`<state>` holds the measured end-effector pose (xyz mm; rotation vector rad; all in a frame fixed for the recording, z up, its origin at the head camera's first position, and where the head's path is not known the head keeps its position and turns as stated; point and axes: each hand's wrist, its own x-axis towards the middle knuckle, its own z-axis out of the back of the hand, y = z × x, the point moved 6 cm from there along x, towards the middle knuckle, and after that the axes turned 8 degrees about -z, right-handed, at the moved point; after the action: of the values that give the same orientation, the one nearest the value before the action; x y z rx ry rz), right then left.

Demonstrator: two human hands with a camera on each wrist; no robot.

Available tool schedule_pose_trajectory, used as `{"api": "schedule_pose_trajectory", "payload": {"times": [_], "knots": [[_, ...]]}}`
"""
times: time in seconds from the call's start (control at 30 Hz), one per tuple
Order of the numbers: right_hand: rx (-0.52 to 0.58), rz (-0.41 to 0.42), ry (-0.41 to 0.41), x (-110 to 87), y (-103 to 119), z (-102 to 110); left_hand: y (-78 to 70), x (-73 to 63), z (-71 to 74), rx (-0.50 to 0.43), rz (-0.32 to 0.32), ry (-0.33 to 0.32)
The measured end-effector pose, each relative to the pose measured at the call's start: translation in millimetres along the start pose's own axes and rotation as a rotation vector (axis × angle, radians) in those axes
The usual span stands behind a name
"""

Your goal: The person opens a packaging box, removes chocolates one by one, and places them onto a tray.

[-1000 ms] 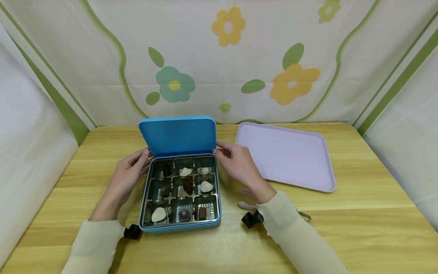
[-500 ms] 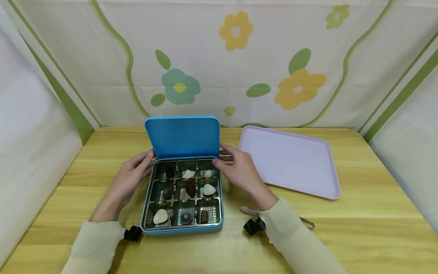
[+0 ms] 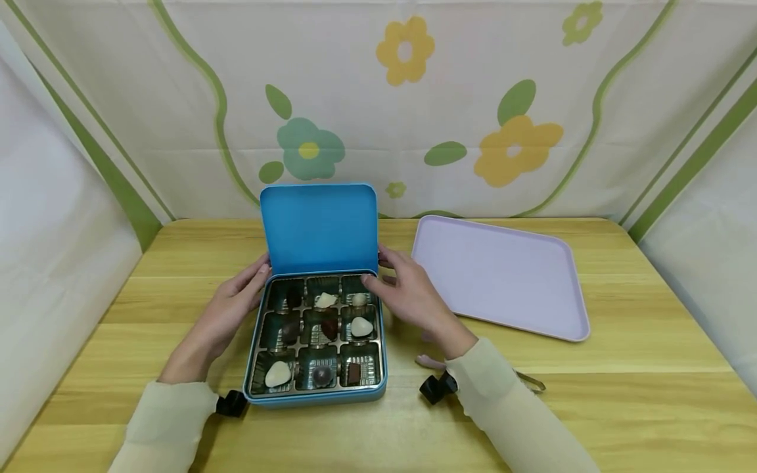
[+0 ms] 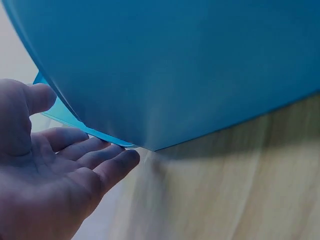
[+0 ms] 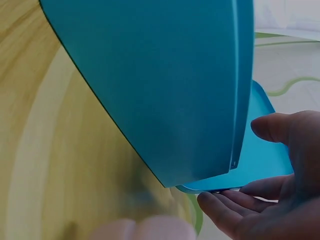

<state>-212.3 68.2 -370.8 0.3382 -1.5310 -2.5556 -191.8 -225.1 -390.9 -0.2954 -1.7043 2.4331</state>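
Observation:
A blue tin box (image 3: 313, 399) stands on the table, its hinged lid (image 3: 319, 226) raised at the back. Inside, a tray divided into compartments holds several chocolates, among them a white one (image 3: 278, 374), a dark round one (image 3: 322, 376) and a brown square one (image 3: 354, 374). At the tin's back left corner, my left hand (image 3: 227, 309) has its fingers loosely extended by the lid's lower edge. My right hand (image 3: 414, 292) is at the back right corner, thumb over the rim. In the right wrist view, that hand's fingers (image 5: 220, 212) reach along the lid's back edge.
A lilac tray (image 3: 497, 272) lies at the back right of the wooden table (image 3: 639, 394). Partly under the right forearm are a small lilac utensil (image 3: 430, 362) and a metal piece (image 3: 531, 381). A flowered cloth (image 3: 355, 105) hangs behind the table.
The lid has tipped further back, away from me, and stands more upright. Both hands have followed it slightly at the hinge corners; the tin and chocolates look unmoved. The head view shifted a little.

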Motion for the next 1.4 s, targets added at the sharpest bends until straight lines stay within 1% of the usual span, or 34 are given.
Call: {"api": "schedule_pose_trajectory", "payload": {"times": [0.17, 0.3, 0.5, 0.67, 0.83, 0.93, 1.07, 1.17, 1.27, 1.4], "knots": [[0.022, 0.011, 0.047, 0.8, -1, -6, 3.5, 2.1, -2.3, -0.003, -0.011, 0.023], [0.008, -0.001, 0.074, -0.1, -3, -8, 6.0, 4.1, -5.0, -0.010, -0.013, 0.047], [-0.053, -0.041, 0.077, 0.4, -8, -10, 8.0, 5.0, -6.9, -0.071, 0.004, 0.063], [-0.021, -0.078, 0.103, 1.5, -12, -13, 10.8, 5.1, -6.5, -0.082, 0.017, 0.067], [0.002, -0.160, 0.144, 4.0, -16, -16, 14.2, 4.5, -2.6, -0.067, 0.041, 0.074], [0.000, -0.191, 0.146, 3.9, -18, -16, 13.5, 5.3, -2.8, -0.049, 0.051, 0.079], [0.019, -0.205, 0.140, 2.7, -19, -15, 11.0, 6.2, -3.4, -0.010, 0.054, 0.081], [0.029, -0.214, 0.136, 2.7, -21, -15, 9.8, 5.4, -0.3, 0.039, 0.050, 0.079], [0.022, -0.215, 0.134, 3.7, -22, -14, 8.9, 2.0, 1.8, 0.074, 0.035, 0.095], [-0.002, -0.200, 0.127, 1.4, -20, -6, 10.7, -5.1, 0.0, 0.084, 0.021, 0.117]]}}
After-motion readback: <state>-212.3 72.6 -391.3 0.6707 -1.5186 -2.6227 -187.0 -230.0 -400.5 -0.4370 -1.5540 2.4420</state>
